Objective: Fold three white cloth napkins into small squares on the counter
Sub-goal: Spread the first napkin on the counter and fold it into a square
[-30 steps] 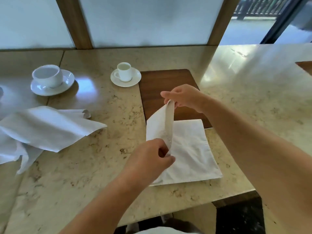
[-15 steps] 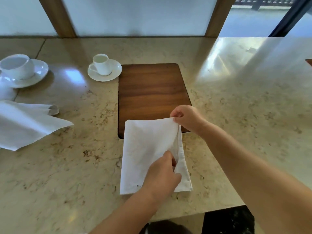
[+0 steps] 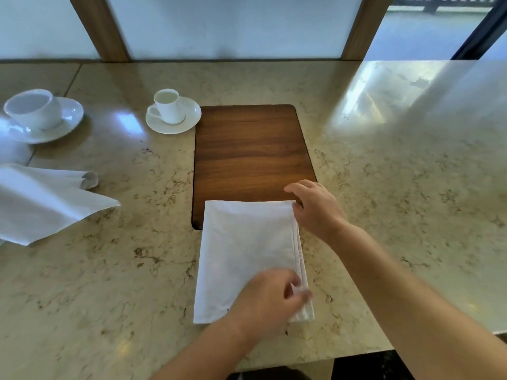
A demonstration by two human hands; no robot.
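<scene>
A white napkin (image 3: 247, 253) lies folded into an upright rectangle on the marble counter (image 3: 397, 215), its far edge overlapping a wooden board (image 3: 252, 149). My left hand (image 3: 269, 300) rests on the napkin's near right part, fingers pinched on the layered right edge; motion blur hides the fingertips. My right hand (image 3: 315, 207) is at the far right corner with fingers spread, just touching the cloth. More white napkin cloth (image 3: 41, 204) lies loosely folded at the left edge.
A small white cup on a saucer (image 3: 172, 111) stands just left of the board. A larger cup and saucer (image 3: 41, 113) sit at the far left. The counter's front edge (image 3: 356, 355) runs close below the napkin.
The raised half of the napkin was brought over to the right and laid flat. My right hand has let go of the far corner and spread its fingers. My left hand slid toward the near right corner.
</scene>
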